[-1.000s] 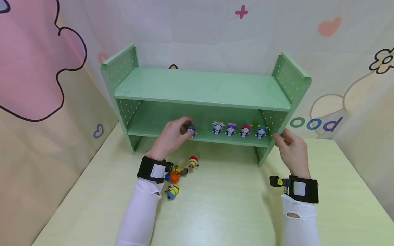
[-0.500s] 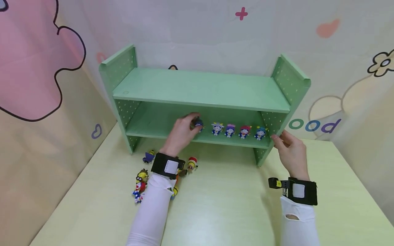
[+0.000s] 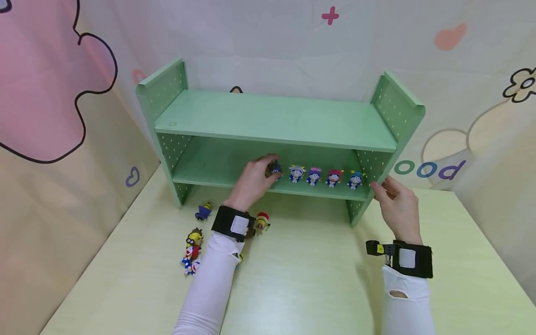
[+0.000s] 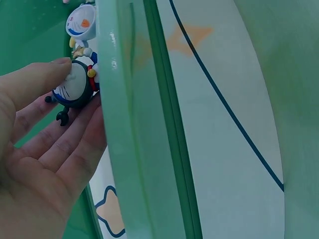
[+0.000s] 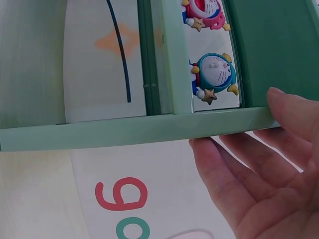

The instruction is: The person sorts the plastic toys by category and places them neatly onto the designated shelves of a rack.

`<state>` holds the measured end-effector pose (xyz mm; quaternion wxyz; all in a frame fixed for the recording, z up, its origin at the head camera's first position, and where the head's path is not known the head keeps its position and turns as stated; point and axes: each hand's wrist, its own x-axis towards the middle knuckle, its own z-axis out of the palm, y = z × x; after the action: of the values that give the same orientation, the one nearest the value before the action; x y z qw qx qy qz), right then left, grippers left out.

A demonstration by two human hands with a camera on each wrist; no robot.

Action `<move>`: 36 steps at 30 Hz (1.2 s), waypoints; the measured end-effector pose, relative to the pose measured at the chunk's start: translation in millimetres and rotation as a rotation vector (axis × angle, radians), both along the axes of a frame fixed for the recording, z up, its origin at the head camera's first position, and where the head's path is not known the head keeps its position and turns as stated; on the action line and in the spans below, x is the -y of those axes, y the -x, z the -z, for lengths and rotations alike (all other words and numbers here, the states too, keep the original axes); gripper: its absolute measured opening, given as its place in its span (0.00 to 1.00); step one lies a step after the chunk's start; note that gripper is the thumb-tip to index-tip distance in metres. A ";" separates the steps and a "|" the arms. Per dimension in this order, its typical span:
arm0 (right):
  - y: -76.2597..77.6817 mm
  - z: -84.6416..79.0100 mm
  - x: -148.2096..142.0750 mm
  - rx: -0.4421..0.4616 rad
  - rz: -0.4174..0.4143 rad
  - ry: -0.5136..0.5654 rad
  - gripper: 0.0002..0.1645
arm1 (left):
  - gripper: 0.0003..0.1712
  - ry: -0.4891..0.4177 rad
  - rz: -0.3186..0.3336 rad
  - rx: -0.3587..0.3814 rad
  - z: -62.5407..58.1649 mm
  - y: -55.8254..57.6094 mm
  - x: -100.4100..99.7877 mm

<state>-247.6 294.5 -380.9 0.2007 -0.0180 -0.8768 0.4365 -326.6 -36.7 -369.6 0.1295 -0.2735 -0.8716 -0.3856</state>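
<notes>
My left hand [image 3: 252, 182] pinches a small Doraemon figurine [image 4: 77, 84] with a dark hood, thumb on its face and fingers behind and below. The figurine stands at the front of the middle board [image 3: 205, 180] of a green shelf [image 3: 272, 118]. To its right, in a row, stand figurines with a white hood [image 3: 297, 173], a purple hood [image 3: 313, 177], a red hood [image 3: 334, 178] and a teal hood [image 5: 217, 70]. My right hand [image 3: 399, 209] grips the front edge of the shelf's right side panel [image 5: 149, 130], thumb inside and fingers outside.
On the table [image 3: 310, 279], a yellow-and-blue figurine [image 3: 203, 211] lies left of my left forearm. Nearer me are several clustered figurines [image 3: 193, 249]. A figurine with a red-and-white hat [image 3: 262, 222] lies right of the wrist. My left forearm partly hides others. A printed curtain [image 3: 276, 46] hangs behind.
My left hand has slid the dark-hooded figurine to the right along the middle board, close to the white-hooded one. My right hand has stayed on the side panel.
</notes>
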 end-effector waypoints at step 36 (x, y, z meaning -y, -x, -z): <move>-0.6 0.0 -1.4 -0.016 -0.003 -0.006 0.29 | 0.29 -0.018 -0.014 0.018 5.7 0.3 -3.8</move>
<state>-247.0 295.9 -380.9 0.2070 -0.0124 -0.8764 0.4346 -326.8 -33.0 -375.3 0.1267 -0.2627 -0.8711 -0.3951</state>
